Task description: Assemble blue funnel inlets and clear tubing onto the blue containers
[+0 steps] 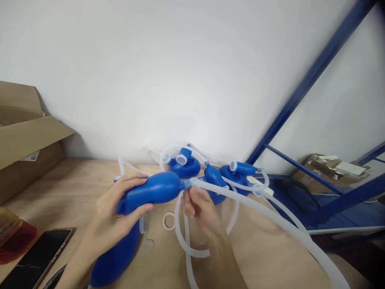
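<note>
Left hand (pixel 118 212) has its fingers wrapped round a blue bulb (pixel 153 189), held above the bench (pixel 75 188) near centre. Right hand (pixel 200 210) pinches the ribbed hose (pixel 270 216) at the bulb's right end.

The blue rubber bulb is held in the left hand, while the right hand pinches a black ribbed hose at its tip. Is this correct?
Not fully. The head view shows the left hand gripping the blue rubber bulb, and the right hand pinching at its tip, but the ribbed hose is translucent white, not black.
</note>
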`<action>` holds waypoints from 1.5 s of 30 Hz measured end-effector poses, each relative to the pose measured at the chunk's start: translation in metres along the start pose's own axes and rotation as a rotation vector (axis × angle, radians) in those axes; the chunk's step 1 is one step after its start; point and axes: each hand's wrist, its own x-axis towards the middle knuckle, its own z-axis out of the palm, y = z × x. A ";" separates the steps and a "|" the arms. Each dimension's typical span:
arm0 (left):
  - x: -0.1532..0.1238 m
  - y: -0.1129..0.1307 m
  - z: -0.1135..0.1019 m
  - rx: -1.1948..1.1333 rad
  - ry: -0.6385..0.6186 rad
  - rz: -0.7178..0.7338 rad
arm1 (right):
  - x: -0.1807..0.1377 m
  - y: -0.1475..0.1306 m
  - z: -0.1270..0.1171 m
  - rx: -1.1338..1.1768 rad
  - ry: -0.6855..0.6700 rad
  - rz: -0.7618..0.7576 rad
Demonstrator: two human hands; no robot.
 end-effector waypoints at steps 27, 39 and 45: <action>-0.042 0.070 0.057 -1.099 -0.716 -1.806 | -0.034 -0.032 -0.018 0.342 0.212 -0.305; -0.051 0.056 0.019 -0.361 -0.580 -0.687 | -0.047 -0.057 -0.054 0.313 0.540 -0.443; -0.046 0.005 0.009 0.480 -0.507 -0.427 | -0.028 -0.042 -0.071 -0.074 0.502 -0.552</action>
